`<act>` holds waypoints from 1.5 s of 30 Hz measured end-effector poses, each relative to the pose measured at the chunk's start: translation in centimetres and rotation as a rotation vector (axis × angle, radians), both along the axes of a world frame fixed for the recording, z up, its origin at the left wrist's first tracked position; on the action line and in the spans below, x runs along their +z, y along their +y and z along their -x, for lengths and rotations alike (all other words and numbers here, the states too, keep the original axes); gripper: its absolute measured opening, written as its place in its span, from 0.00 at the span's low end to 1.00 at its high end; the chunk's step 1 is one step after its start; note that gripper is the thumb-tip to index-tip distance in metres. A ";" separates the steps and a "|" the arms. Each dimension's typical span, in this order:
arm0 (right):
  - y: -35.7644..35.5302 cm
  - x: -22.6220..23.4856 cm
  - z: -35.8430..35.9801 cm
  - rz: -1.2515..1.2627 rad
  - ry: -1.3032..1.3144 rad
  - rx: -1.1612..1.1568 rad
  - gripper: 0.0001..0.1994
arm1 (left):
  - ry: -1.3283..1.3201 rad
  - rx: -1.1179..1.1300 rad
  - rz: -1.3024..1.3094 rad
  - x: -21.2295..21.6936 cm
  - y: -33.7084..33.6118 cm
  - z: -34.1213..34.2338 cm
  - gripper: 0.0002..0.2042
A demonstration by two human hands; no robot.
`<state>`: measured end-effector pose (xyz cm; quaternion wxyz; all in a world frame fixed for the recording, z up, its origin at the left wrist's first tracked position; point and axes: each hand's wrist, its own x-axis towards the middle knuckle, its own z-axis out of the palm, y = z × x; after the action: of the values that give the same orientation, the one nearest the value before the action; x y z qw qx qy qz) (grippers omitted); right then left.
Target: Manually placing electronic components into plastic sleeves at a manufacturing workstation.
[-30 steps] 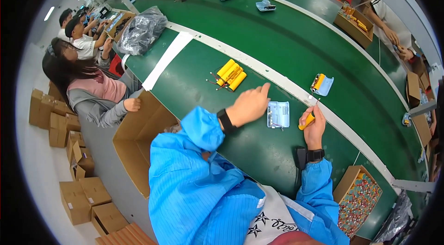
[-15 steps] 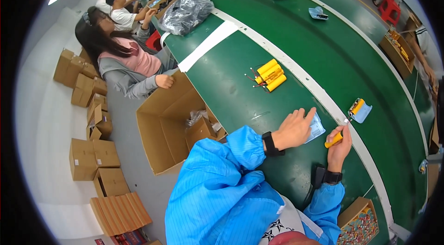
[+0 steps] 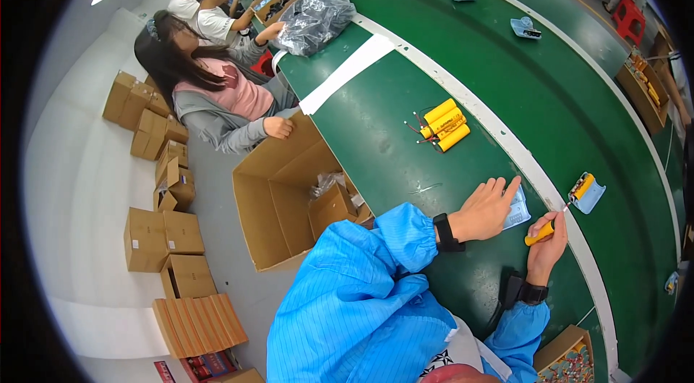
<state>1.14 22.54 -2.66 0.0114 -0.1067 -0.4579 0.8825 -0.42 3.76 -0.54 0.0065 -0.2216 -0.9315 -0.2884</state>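
Observation:
My left hand [image 3: 481, 211] reaches over the green worktop with its fingers stretched out. Its fingertips lie over a light blue plastic piece [image 3: 517, 209], which they partly cover. Close beside it, my right hand [image 3: 547, 247] is closed round a yellow cylindrical battery [image 3: 539, 233]. A small white connector [image 3: 565, 207] shows at that hand's fingertips, by the pale rail. Just past the rail lies a blue shell [image 3: 589, 195] with a yellow battery in it. Several yellow batteries [image 3: 446, 125] with thin leads lie grouped on the worktop, farther off.
An open cardboard box [image 3: 271, 227] stands against the worktop's left edge. A co-worker [image 3: 231, 90] sits beyond it, near a grey plastic bag [image 3: 316, 20]. At lower right is a box of small wired parts [image 3: 567, 361]. More blue shells [image 3: 525, 28] lie along the green belt.
The whole view has shifted, so things appear farther right. The co-worker's far hand has moved to the plastic bag. My hands keep nearly the same places, the right still holding the battery.

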 end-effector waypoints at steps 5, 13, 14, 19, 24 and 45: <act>-0.3 0.3 -0.3 -0.034 0.019 -0.044 0.15 | -0.020 -0.002 -0.012 0.2 -0.1 0.0 0.31; -1.2 0.7 -0.7 -0.052 0.029 -0.210 0.16 | 0.006 0.045 -0.136 -0.7 0.5 0.6 0.30; -1.1 0.3 -0.6 -0.040 0.046 -0.182 0.16 | 0.003 0.053 -0.147 -0.7 0.7 0.8 0.30; -0.8 0.1 -0.8 -0.003 0.048 -0.174 0.16 | -0.029 0.080 -0.176 -0.5 1.1 0.9 0.31; -0.9 0.3 -1.0 -0.022 0.027 -0.177 0.16 | -0.065 0.083 -0.165 0.1 1.3 0.9 0.31; -1.3 0.8 -0.5 -0.032 0.041 -0.179 0.13 | -0.080 0.056 -0.310 -1.8 0.3 2.1 0.29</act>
<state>1.67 21.23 -1.88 0.1011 -0.1291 -0.4602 0.8725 -2.55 4.03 -2.34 0.0115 -0.1802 -0.8811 -0.4371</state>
